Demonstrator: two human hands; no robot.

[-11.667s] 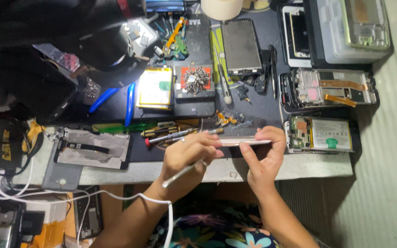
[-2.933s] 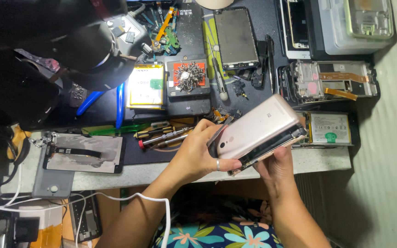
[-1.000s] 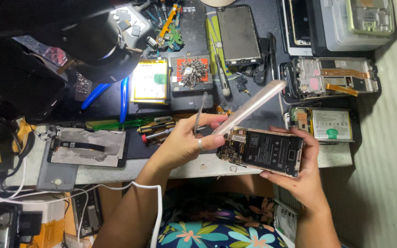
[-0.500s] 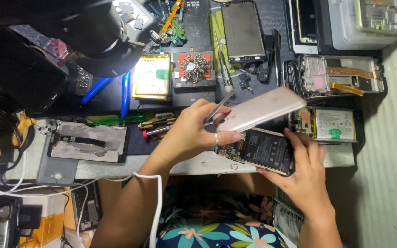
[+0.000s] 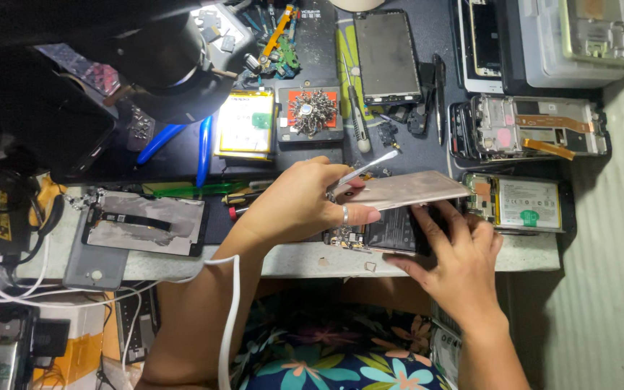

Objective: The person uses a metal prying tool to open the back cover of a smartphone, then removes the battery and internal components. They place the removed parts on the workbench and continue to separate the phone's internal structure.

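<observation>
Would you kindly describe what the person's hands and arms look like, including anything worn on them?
Both forearms are bare, no sleeves or gloves. The left hand wears a thin silver ring on one finger. The right hand shows no ring or watch.
</observation>
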